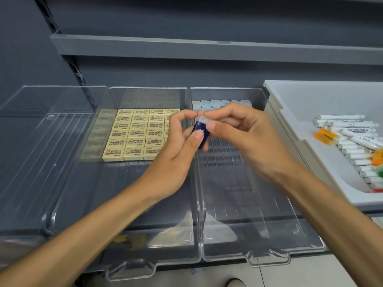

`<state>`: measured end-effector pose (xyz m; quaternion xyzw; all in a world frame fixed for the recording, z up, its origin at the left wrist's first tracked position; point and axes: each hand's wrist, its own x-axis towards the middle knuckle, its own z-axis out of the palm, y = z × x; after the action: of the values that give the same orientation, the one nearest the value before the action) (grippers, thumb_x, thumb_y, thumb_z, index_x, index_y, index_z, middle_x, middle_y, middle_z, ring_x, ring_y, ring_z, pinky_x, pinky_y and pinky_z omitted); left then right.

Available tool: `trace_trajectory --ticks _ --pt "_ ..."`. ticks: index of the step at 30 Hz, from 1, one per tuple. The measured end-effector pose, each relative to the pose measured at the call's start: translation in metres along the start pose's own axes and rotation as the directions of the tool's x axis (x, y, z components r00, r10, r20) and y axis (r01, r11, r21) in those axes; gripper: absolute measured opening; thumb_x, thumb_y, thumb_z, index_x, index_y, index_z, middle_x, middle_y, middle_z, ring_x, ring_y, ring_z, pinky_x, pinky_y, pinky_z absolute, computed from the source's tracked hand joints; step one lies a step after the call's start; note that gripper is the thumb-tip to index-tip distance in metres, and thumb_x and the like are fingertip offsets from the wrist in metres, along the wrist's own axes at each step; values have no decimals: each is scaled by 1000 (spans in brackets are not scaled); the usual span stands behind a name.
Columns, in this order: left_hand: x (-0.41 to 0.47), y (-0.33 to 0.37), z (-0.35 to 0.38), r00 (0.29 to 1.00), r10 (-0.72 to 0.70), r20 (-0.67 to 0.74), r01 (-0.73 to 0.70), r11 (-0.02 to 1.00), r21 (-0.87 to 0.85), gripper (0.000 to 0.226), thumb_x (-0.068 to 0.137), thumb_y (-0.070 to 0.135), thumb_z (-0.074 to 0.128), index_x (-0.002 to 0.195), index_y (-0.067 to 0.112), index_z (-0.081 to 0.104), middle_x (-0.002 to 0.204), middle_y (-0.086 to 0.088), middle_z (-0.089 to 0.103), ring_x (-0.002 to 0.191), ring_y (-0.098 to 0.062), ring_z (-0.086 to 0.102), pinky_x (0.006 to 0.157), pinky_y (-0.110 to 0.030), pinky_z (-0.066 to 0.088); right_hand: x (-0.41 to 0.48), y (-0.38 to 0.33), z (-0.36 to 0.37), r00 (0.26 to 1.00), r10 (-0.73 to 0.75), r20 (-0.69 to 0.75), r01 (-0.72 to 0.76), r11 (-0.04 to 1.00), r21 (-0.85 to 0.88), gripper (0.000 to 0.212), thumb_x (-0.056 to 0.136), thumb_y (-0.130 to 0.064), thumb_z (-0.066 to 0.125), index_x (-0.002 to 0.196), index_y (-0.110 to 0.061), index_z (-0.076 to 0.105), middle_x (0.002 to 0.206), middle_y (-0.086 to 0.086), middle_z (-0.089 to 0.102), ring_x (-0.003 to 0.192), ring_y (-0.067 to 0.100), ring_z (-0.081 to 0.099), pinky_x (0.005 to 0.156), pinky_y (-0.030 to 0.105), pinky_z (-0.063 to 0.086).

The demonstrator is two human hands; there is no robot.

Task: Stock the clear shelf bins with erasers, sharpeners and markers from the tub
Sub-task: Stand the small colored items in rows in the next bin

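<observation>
Blue clear-capped sharpener, tilted, above clear bins

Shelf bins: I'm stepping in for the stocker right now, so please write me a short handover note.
Hands: left hand and right hand both pinch one blue sharpener with a clear cap, above the wall between the middle bin and the right bin.
Done: erasers lie in neat rows at the back of the middle bin; a few pastel sharpeners stand at the back of the right bin.
Left: place the held sharpener, probably in the right bin. The left bin shows no stock. Markers and orange sharpeners wait in the tub.
</observation>
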<state>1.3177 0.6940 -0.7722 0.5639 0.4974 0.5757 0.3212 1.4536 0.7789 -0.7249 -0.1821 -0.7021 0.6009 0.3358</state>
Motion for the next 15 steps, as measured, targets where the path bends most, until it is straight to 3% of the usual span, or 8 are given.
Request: trace_trajectory --ticks 8,15 --pt "3 8 -3 999 51 12 -51 998 -26 25 102 22 37 126 19 32 79 8 57 83 -7 53 85 -22 44 -1 3 4 999 -15 -38 15 1000 -5 10 92 3 57 99 2 64 91 25 67 67 25 61 77 41 56" --pt "3 13 -1 995 102 -4 -102 995 0 25 103 15 41 128 17 41 80 9 59 77 -8 54 76 -17 44 -4 -3 3 992 -94 -84 96 995 11 8 91 7 57 95 5 64 84 34 63 66 34 63 73 44 57"
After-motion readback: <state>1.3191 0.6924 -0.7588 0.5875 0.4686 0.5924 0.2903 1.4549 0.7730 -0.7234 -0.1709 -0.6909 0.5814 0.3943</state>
